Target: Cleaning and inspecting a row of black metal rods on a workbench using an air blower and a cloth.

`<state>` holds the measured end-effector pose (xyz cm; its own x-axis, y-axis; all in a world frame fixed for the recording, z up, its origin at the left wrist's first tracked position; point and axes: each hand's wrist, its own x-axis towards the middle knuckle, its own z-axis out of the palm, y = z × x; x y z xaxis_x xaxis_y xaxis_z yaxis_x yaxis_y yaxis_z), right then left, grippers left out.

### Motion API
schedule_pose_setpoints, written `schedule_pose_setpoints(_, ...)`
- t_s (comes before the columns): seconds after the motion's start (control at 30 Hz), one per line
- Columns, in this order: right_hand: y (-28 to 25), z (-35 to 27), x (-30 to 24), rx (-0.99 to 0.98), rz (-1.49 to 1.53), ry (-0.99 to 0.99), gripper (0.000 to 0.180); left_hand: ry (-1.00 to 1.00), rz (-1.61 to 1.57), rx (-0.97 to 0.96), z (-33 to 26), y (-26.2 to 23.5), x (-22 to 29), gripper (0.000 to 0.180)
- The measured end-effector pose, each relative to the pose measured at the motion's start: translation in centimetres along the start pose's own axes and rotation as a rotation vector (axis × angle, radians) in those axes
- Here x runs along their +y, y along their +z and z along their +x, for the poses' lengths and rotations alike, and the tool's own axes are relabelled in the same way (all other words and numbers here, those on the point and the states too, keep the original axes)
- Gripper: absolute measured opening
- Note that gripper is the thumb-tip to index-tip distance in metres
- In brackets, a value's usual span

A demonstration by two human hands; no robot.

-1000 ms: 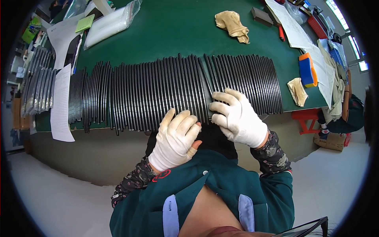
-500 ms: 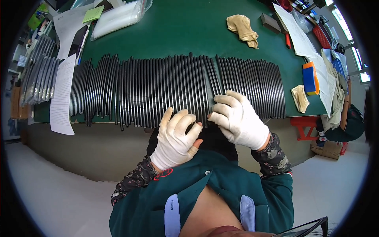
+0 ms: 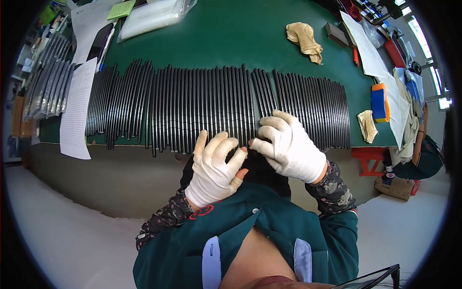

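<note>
A long row of thin black rods (image 3: 202, 101) lies side by side on the green table, their near ends uneven along the front edge. My left hand (image 3: 214, 168), in a white glove with the thumb tip bare, rests its spread, bent fingers at the near ends of the middle rods. My right hand (image 3: 293, 149), gloved alike, lies over the near ends of a few slanted rods (image 3: 264, 91), its fingers bent and apart. Narrow gaps set these slanted rods off from the rods on either side. Neither hand shows a rod lifted from the table.
A printed sheet (image 3: 78, 111) hangs over the edge at left, beside bagged rods (image 3: 53, 91). Clear plastic bags (image 3: 151, 19) lie at the back. Crumpled gloves (image 3: 304, 41), a blue-and-orange block (image 3: 379, 102) and papers (image 3: 363, 45) are at right. Another person (image 3: 423, 154) sits beyond.
More rods now slant in the group by my right hand. The view has shifted a little, so the table appears farther right. My hands have hardly moved.
</note>
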<state>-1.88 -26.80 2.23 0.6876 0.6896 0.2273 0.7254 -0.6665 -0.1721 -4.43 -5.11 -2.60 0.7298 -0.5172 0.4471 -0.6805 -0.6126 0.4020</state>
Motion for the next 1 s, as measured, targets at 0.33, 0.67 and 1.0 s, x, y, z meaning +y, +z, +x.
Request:
schedule_pose_setpoints(0.33, -0.2, 1.4, -0.2, -0.023, -0.001, -0.027, 0.027, -0.027, 0.021, 0.018, -0.7, -0.3, -0.7, 0.045)
schedule_pose_setpoints(0.67, -0.1, 2.5, -0.3, -0.073, -0.001, -0.057, 0.028, -0.089, 0.089, 0.013, -0.9, -1.0, -1.5, 0.043)
schedule_pose_setpoints(1.0, 0.2, 3.7, -0.7, -0.050, -0.009, -0.102, 0.027, -0.113, 0.082, 0.010, -1.1, -1.4, -2.0, 0.044)
